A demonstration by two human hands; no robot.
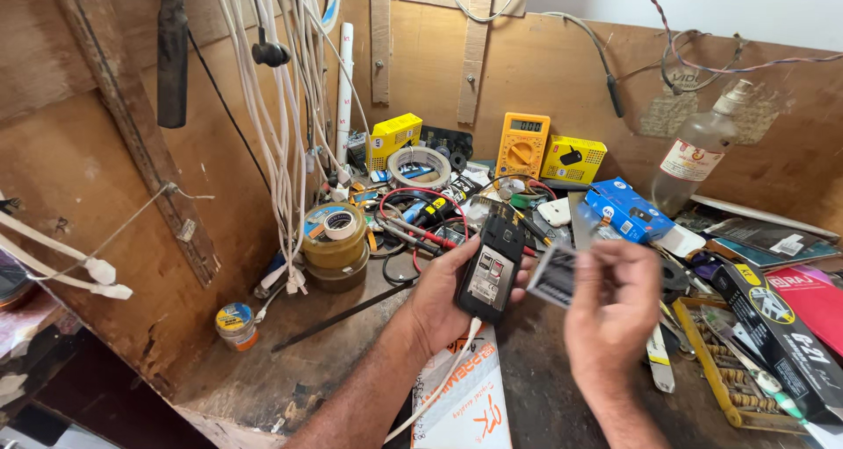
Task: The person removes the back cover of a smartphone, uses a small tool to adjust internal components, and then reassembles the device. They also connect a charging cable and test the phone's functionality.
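Item: small black mobile phone, back cover off, battery bay exposed, white cable trailing from its lower end. Location: in front of the yellow multimeter, above the worn wooden bench.

Left hand: closed around the phone from beneath, fingers wrapped along its edge, phone tilted upright.

Right hand: fingertips pinched on a thin, flat, dark rectangular piece, blurred; whether cover or battery, cannot tell. The piece sits just right of the phone, not visibly touching it.

Surroundings, placed from the multimeter:
- Yellow box, just to its right.
- Second yellow box and roll of white tape, to its left.
- Blue carton, lower right.
- Clear bottle leaning on the back board, farther right.
- Stacked brown tape rolls, lower left.
- Small round tin, far lower left.
- Bundle of white cables hanging at far left.
- Red and black probe leads, directly in front.
- Yellow tray of small parts, far lower right.
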